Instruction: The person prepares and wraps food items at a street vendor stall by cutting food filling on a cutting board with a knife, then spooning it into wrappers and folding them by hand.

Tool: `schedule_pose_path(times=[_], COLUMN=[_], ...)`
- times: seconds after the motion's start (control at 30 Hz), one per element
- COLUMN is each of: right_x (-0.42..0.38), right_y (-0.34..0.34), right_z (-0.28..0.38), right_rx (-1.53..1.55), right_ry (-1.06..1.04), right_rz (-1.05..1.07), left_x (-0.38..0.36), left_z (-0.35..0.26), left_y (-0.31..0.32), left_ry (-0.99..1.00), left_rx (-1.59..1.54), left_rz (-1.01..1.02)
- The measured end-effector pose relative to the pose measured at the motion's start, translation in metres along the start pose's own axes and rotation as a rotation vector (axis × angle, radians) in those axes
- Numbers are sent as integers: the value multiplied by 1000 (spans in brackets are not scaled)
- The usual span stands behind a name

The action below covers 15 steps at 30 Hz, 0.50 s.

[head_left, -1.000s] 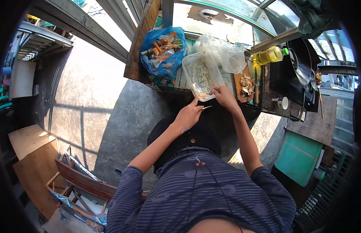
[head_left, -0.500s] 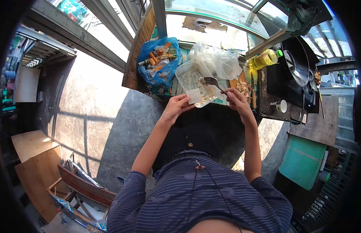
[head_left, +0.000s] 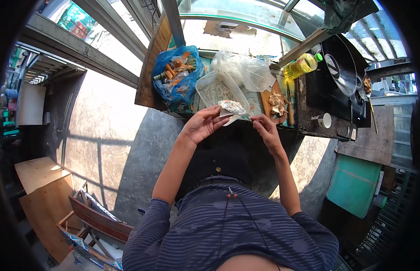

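My left hand (head_left: 201, 126) grips a small white square wrapper (head_left: 224, 114) by its edge, fingers underneath and thumb on top. A clump of pale filling with orange bits (head_left: 233, 107) sits over the wrapper. My right hand (head_left: 265, 128) is closed on the thin handle of a spoon, whose bowl is hidden by the filling or blurred. Just beyond both hands stands a clear plastic tub (head_left: 200, 90) with remains of shredded mix smeared inside.
A blue bag of vegetable scraps (head_left: 158, 67) stands left of the tub. White plastic bags (head_left: 257, 74) lie behind it. To the right are a chopping board (head_left: 266, 100), an oil bottle (head_left: 302, 67), a paper cup (head_left: 326, 120) and a black stove with a pan (head_left: 341, 67).
The spoon has moved from over the tub to the wrapper, bringing filling with it. My right hand has come lower and nearer my left hand.
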State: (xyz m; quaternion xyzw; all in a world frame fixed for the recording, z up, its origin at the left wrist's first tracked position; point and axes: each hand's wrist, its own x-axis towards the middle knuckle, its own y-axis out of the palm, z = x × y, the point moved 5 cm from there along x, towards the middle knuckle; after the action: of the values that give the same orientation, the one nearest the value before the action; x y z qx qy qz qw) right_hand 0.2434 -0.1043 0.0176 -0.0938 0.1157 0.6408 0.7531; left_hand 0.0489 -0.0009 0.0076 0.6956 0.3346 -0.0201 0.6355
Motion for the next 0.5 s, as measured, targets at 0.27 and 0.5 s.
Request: schedule_pose_path(times=[0.27,0.5], right_x=[-3,24], right_y=[-25,-29], right_z=[-14,5], right_rx=[56,-842], right_ry=[98,-153], right_rz=[-5,-290], left_x=[2,-7], left_z=[-4,-28], left_y=[-19,7], left_ry=[67,253], left_rx=[35,327], left_rz=[-137,-182])
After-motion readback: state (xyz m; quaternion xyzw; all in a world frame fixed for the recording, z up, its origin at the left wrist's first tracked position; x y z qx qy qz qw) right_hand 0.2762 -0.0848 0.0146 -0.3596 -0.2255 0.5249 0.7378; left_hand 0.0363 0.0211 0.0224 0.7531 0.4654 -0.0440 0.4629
